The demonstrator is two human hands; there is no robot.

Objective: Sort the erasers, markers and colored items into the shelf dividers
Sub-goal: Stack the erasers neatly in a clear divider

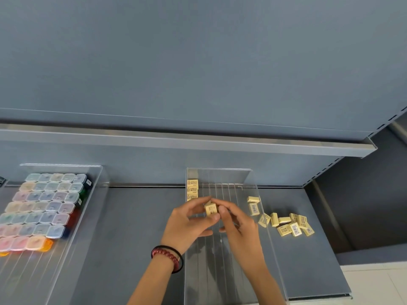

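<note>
My left hand [189,223] and my right hand [236,223] meet over the clear acrylic divider tray [253,179] and together pinch a small yellow eraser [211,209]. A short row of yellow erasers [192,190] lies in the tray's far left lane. A loose pile of yellow erasers [290,224] sits on the shelf to the right of the tray, and two more erasers [253,204] lie by its right wall. At the left, another clear divider tray [97,172] holds rows of small coloured boxes with clear lids [44,205].
The grey shelf [136,216] runs between the two trays. An upper shelf edge [198,139] overhangs at the back. The shelf's right end meets a dark side panel [363,205].
</note>
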